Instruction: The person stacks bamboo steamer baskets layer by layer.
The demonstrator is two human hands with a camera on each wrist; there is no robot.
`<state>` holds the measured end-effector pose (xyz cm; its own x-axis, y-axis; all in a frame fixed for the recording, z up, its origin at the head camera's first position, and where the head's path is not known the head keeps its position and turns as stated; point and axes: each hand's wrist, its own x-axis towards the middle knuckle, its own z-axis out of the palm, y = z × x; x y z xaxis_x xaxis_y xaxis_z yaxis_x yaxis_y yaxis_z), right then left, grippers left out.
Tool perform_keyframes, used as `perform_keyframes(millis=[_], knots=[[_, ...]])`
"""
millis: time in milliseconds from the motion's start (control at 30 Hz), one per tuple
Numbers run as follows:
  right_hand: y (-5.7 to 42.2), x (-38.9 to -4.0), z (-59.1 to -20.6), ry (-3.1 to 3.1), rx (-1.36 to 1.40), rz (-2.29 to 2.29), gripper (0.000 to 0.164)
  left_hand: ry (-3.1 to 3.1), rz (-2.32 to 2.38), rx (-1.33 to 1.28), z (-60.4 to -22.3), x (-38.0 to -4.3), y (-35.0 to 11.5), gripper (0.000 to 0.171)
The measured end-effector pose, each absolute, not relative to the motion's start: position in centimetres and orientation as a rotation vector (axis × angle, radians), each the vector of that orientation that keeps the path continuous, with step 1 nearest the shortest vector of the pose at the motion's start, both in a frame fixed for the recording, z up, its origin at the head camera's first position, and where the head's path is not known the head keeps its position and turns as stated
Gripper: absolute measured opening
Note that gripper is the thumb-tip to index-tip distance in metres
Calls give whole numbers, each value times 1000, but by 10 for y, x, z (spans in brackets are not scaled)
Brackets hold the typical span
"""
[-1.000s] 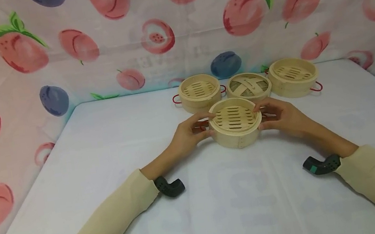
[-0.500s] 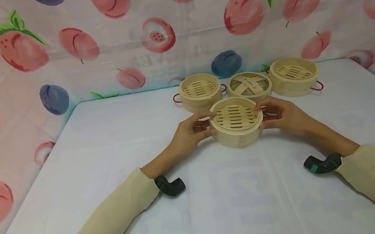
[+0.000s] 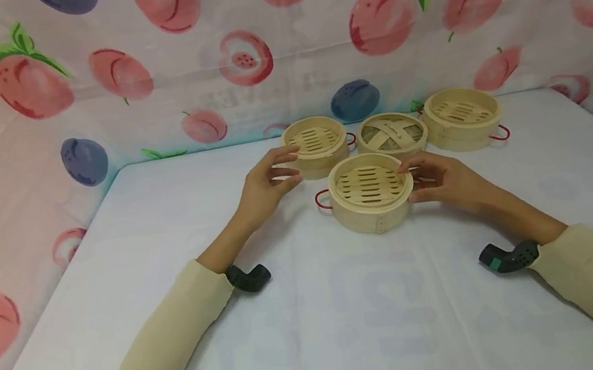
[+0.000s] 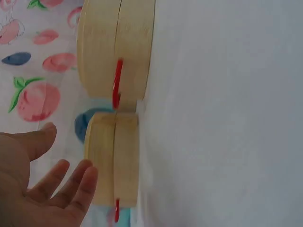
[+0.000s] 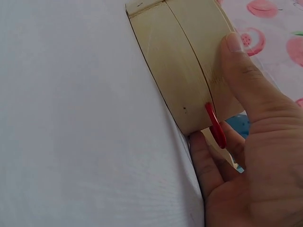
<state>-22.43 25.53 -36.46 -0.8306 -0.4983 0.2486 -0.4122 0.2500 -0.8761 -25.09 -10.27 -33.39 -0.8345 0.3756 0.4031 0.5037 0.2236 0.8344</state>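
Observation:
A round bamboo steamer basket (image 3: 372,199) with a slatted floor and red loop handles sits on the table, in front of the others. My right hand (image 3: 450,183) grips its right side, thumb on the wall in the right wrist view, where the red handle (image 5: 216,125) juts out between thumb and fingers. My left hand (image 3: 265,189) is off this basket, fingers loosely spread and holding nothing. Its fingertips overlap the left edge of a second steamer basket (image 3: 322,161) at the back in the head view. In the left wrist view that basket (image 4: 113,161) lies just past the fingers.
Behind the front basket stands a steamer with a woven lid (image 3: 393,134). To its right is another slatted basket (image 3: 463,126) with red handles. A white cloth covers the table (image 3: 352,318), and a fruit-print curtain (image 3: 302,35) hangs along its back edge.
My left hand has let go of the front basket and moved left and back, up to the rear left basket. The right hand keeps its grip, and the baskets have stayed in place.

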Motion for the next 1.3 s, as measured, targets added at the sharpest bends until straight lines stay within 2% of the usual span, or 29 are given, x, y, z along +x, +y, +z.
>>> perform_keyframes(millis=[367,767,933,1133,1300], knots=[[258,-224,-364,2374,-832,-1665,43,-2466,-1388,-715,-338,-290,-118,52],[259,-224,-362,2377,-759,-1654,44,-2657,-1106,-732,-360,-307,-119,54],[258,-224,-359,2366,-769,-1670,42,-2622,-1052,-777,-359,-306,-119,44],[257,-223,-359,2349,-758,-1678,43,-2547,-1109,-709,-359,-305,-116,29],[256,-222,-358,2346,-760,-1679,43,-2526,-1150,-705,-358,-305,-116,28]])
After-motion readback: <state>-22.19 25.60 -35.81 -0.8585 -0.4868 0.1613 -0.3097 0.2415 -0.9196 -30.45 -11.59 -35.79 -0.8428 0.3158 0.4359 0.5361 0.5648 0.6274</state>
